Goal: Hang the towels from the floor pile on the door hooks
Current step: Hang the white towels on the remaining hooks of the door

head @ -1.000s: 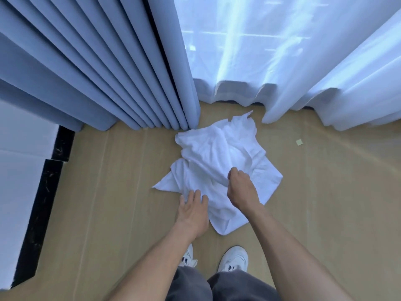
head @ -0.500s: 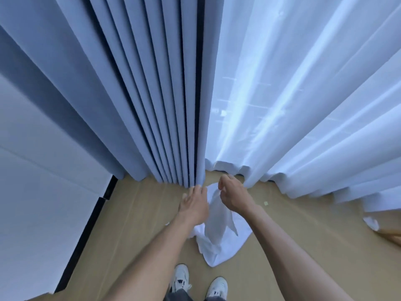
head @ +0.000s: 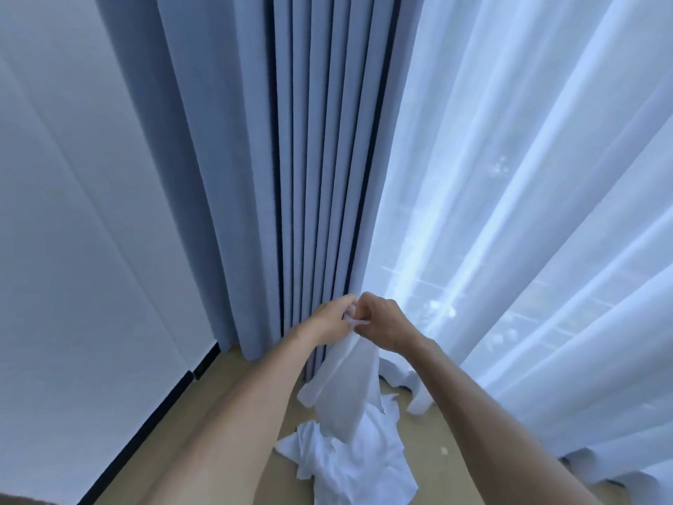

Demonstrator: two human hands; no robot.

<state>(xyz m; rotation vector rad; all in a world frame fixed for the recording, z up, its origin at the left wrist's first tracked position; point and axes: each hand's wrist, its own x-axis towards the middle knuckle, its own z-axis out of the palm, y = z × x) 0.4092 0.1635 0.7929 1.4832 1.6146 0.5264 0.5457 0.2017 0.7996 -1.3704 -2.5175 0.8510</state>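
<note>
Left hand: we see our left hand [head: 333, 317] raised in front of the blue curtain, fingers curled, pinching the top edge of the towel beside the right hand.
Right hand: our right hand [head: 382, 322] is just beside the left, almost touching it, fingers curled round the same top edge of the towel.
Towel: the white towel [head: 349, 388] hangs down from both our hands in a long fold; whether its lower end touches the pile below we cannot tell.
Pile: the rest of the white cloth, the pile [head: 349, 464], lies crumpled on the floor directly under the hanging towel, near the foot of the curtains.
Floor: the floor [head: 233, 402] is pale wood, and the pile sits near where the blue curtain and the sheer meet it.
Blue curtain: the blue curtain [head: 313, 158] hangs in deep pleats straight ahead of us, behind our hands, reaching the floor.
Sheer: the white sheer [head: 528, 213] fills the right side, bright with light from behind; its hem rests on the floor to the right of the pile.
Wall: a pale wall [head: 83, 213] stands at the left, with a dark skirting [head: 145, 428] along its foot.
</note>
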